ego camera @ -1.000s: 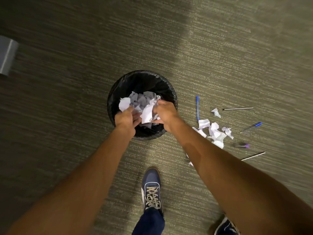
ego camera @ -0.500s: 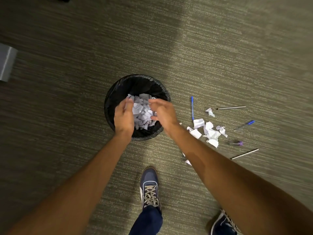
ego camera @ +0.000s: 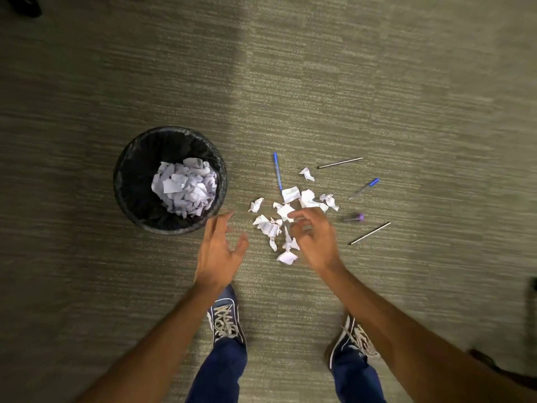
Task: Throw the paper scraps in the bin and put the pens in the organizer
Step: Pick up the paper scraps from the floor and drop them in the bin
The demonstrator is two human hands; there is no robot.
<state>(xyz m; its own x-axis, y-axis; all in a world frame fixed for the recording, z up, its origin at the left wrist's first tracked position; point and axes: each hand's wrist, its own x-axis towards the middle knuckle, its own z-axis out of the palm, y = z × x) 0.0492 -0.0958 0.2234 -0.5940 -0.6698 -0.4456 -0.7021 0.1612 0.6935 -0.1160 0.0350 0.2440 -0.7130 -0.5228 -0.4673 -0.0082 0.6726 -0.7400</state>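
Observation:
A round black bin (ego camera: 128, 199) stands on the carpet at centre left, with a heap of crumpled paper (ego camera: 186, 189) inside. To its right, white paper scraps (ego camera: 290, 194) lie scattered on the floor. Around them lie a blue pen (ego camera: 277, 171), a blue-capped pen (ego camera: 363, 188), a purple-capped pen (ego camera: 354, 218) and two thin dark refill-like sticks (ego camera: 340, 162) (ego camera: 369, 233). My left hand (ego camera: 218, 251) hovers open just right of the bin. My right hand (ego camera: 315, 239) is over the nearest scraps, fingers spread and empty. No organizer is visible.
Both of my shoes (ego camera: 226, 318) (ego camera: 353, 341) stand on the olive carpet just below the hands. A dark object (ego camera: 24, 5) sits at the top left corner, and another dark shape (ego camera: 533, 286) lies at the right edge.
Both hands let go of the paper into the bin, then moved right and down toward the scraps on the floor. The view shifted, so the bin now sits further left.

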